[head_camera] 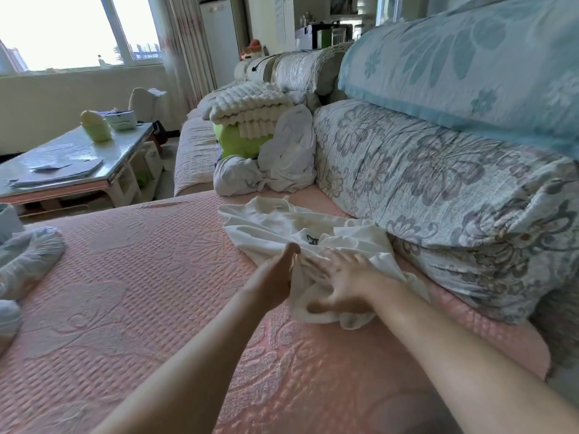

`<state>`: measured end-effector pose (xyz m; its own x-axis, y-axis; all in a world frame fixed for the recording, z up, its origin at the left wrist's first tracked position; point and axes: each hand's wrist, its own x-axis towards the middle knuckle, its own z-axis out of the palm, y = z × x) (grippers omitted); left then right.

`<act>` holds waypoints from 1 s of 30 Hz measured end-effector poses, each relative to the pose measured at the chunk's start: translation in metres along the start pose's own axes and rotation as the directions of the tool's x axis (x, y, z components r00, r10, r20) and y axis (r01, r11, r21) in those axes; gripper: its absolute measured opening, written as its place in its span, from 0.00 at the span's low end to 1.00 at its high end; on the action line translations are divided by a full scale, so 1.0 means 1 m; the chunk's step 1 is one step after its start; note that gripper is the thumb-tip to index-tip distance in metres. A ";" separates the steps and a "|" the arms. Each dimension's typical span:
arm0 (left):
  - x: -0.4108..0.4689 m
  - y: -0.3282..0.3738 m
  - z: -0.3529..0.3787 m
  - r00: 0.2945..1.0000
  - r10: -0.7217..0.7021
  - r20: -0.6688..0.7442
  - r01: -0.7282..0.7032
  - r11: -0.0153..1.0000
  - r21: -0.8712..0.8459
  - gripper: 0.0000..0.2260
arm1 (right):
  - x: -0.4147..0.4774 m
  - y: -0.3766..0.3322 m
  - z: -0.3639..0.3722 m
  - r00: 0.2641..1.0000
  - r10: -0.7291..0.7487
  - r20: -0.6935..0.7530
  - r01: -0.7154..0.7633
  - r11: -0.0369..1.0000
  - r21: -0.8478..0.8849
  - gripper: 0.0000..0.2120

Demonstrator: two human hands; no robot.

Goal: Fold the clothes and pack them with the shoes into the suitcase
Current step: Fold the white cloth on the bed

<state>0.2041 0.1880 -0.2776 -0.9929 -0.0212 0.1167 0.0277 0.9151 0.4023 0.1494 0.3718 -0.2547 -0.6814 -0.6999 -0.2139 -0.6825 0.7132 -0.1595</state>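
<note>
Along back cushion [438, 189], white shirt [266, 227] lengthwise

Floral cushion [423, 189] lies on pink sofa [141, 277] near coffee table [131, 142].

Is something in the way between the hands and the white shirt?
No, nothing visible is. The left hand touches the white shirt at its near edge, and the right hand lies spread flat on it, on the pink sofa cover. No suitcase shows, so the way there cannot be judged.
</note>
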 end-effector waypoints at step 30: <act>-0.042 -0.082 -0.112 0.926 -0.377 -0.008 0.376 0.923 0.083 0.27 | 0.087 -0.083 -0.038 0.980 -0.051 -0.192 0.083 0.983 0.162 0.18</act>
<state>0.2568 0.0690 -0.2141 -0.9292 -0.3679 -0.0362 -0.3577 0.8698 0.3400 0.1369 0.2504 -0.2232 -0.6838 -0.7295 -0.0161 -0.6848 0.6493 -0.3310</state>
